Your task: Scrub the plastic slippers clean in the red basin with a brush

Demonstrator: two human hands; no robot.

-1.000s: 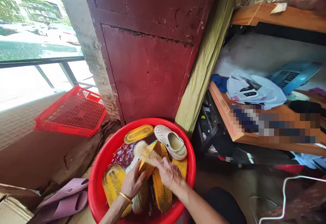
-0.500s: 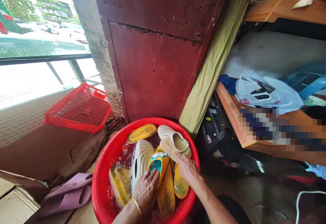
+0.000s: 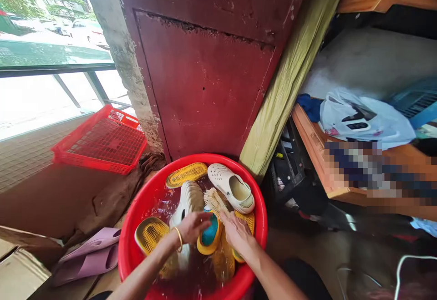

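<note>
A red basin (image 3: pixel 127 227) holds water and several clogs. My right hand (image 3: pixel 237 231) is closed round a pale-bristled scrub brush (image 3: pixel 215 202), whose bristles lie over the toe of a yellow clog with a teal inside (image 3: pixel 210 234). My left hand (image 3: pixel 195 227) has its fingers stretched out, just left of that clog and above the water, holding nothing. A cream clog (image 3: pixel 187 200) floats behind my left hand. Another cream clog (image 3: pixel 232 188) sits at the basin's back right. Yellow soles show at the back (image 3: pixel 187 175) and the left (image 3: pixel 150 236).
Purple slippers (image 3: pixel 90 254) lie left of the basin, below a red plastic crate (image 3: pixel 102 140). A dark red door (image 3: pixel 205 86) stands behind. On the right, a wooden shelf (image 3: pixel 310 143) carries a white plastic bag (image 3: pixel 367 120).
My left hand has come off the yellow clog and lifted. The brush has moved left, from the cream clog's side to the yellow clog's toe. The cream clog on the left has shifted.
</note>
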